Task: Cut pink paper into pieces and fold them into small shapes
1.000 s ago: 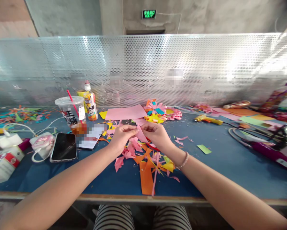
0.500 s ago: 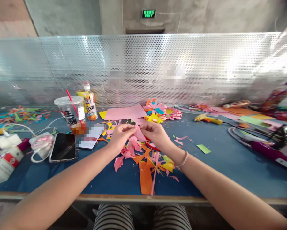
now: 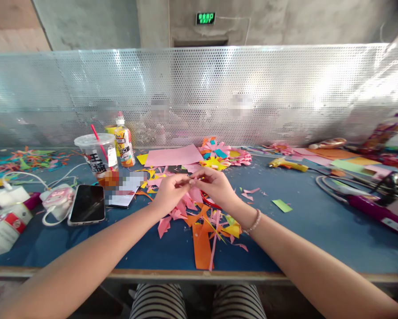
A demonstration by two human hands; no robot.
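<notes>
Since the earlier frame the fingertips have drawn closer: left hand (image 3: 168, 191) and right hand (image 3: 215, 186) both pinch a pink paper piece (image 3: 195, 193) over the scrap pile (image 3: 203, 221), centre-near; pulling unevenly could tear it

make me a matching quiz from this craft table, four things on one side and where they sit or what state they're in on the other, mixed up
Things:
1. smartphone
2. plastic cup
3. glue gun
4. pink paper piece

Places or states:
A. pinched between both hands
B. lying flat, screen dark, left of the hands
C. upright with a red straw
D. lying on the blue table right of the paper flowers

Pairs: 1-B, 2-C, 3-D, 4-A
</notes>
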